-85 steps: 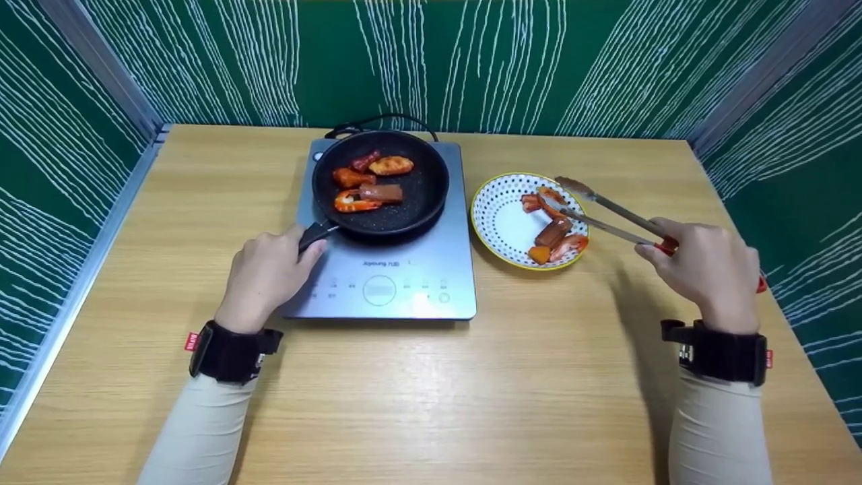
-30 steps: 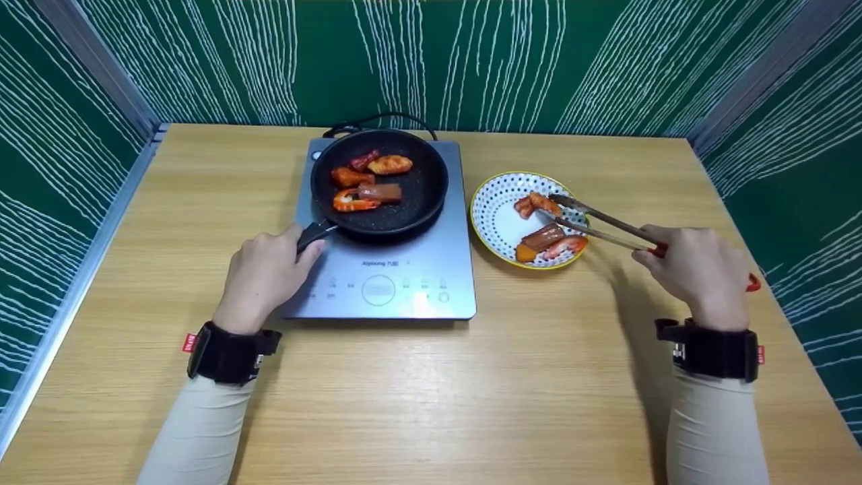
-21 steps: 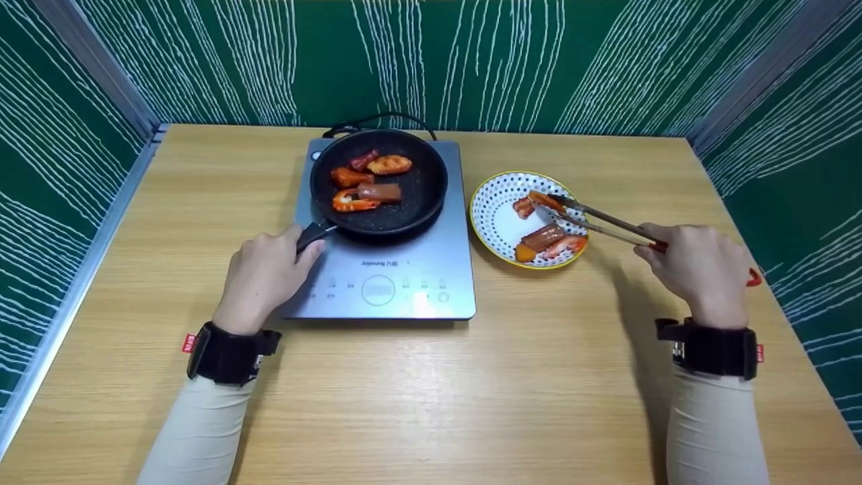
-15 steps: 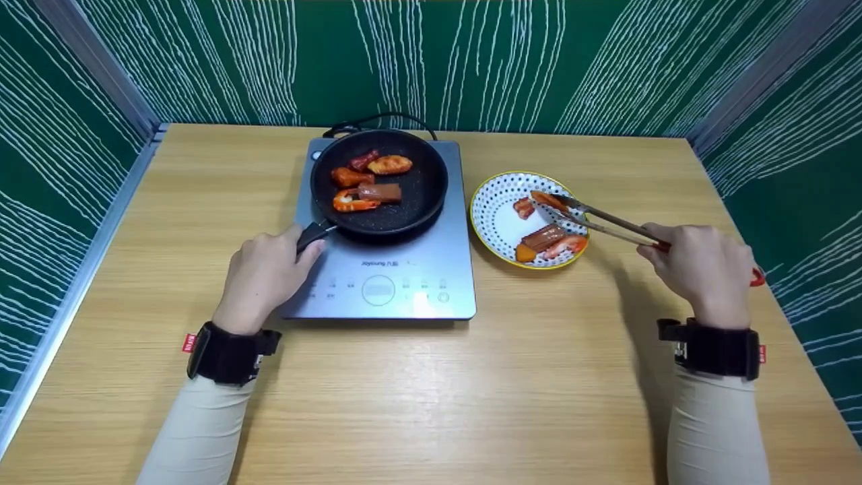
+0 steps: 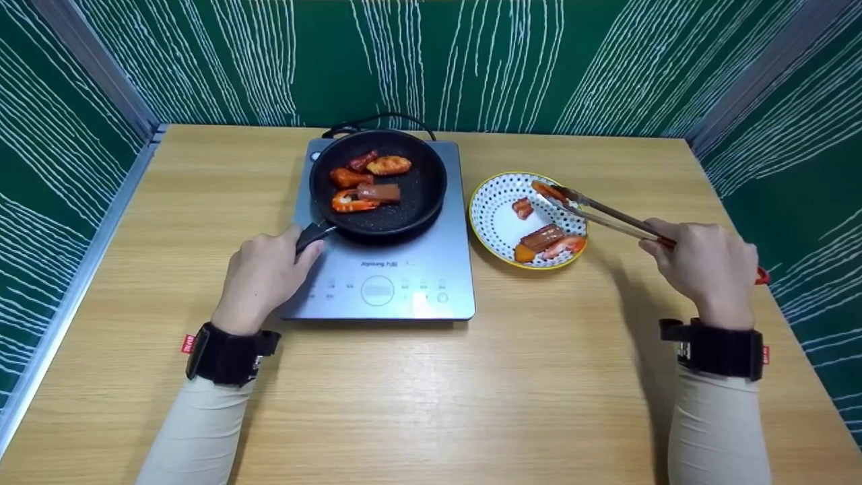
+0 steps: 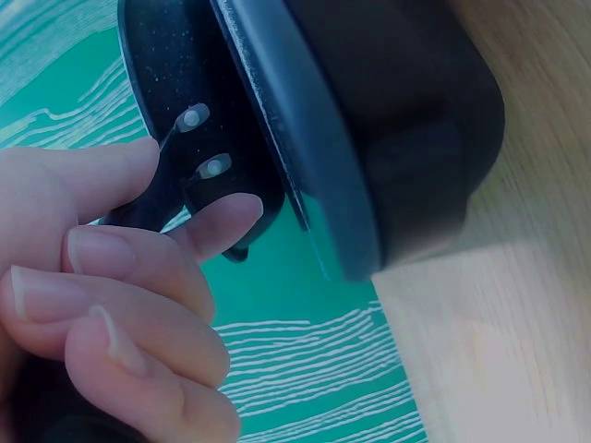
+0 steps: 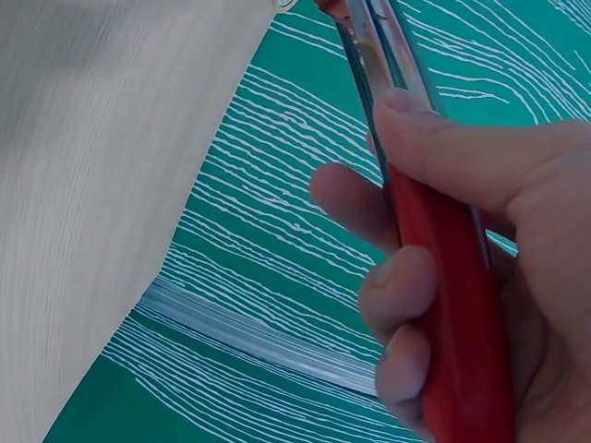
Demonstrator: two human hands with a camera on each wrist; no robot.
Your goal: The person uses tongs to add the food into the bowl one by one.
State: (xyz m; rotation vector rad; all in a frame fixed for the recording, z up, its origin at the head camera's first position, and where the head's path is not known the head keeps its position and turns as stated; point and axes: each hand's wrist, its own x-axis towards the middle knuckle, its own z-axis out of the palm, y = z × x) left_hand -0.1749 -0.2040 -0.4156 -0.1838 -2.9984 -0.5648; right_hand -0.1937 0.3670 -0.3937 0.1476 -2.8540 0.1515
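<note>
My left hand grips the black handle of a frying pan. In the pan lie a shrimp, a brown scored sausage piece, a drumstick, a chicken wing and a dark red piece. My right hand squeezes red-handled metal tongs, whose tips pinch an orange-brown chicken wing over the far right of a dotted plate. On the plate rest a small reddish piece, a sausage piece, a shrimp and an orange chunk.
The pan sits on a silver induction cooker, with a black cord behind it. Green panels with white streaks border the wooden table at the back and both sides.
The tongs came down into the plate, closed on the wing and have raised it slightly, away from the small reddish piece. The left hand and the pan stay put.
</note>
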